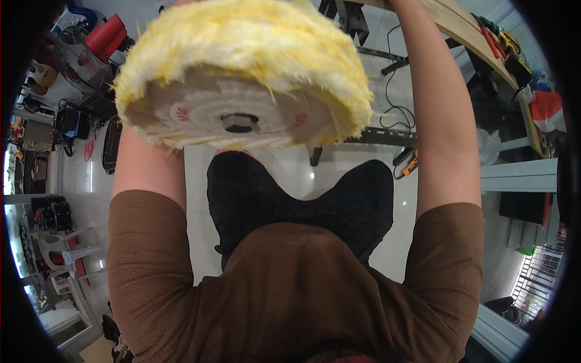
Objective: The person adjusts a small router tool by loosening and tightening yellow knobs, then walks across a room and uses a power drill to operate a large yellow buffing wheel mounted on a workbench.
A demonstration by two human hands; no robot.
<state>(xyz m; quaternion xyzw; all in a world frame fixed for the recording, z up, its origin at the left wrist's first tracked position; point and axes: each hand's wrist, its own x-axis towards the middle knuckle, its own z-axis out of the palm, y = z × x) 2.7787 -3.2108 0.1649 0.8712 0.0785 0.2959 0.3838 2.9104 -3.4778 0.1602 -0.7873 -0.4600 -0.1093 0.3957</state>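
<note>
A large cloth buffing wheel (242, 66) fills the upper middle of the view, close to the camera and tilted. Its thick rim is frayed, yellow and white. The pale round face is turned toward me, with a dark metal hex bolt head (238, 123) at the centre. My left forearm runs up behind the wheel, and only a skin-coloured sliver, perhaps my left hand (183, 2), shows above it; its fingers are hidden. On the right my bare arm (445, 115) reaches up past the top edge, so my right hand is out of the picture.
A wooden bench top (469, 36) on dark metal legs stands ahead right, with red-handled pliers (493, 42) on it. A cable (393, 115) loops below. An orange and black tool (410, 164) lies on the tiled floor. At left are a fan (78, 57) and a white chair (57, 251).
</note>
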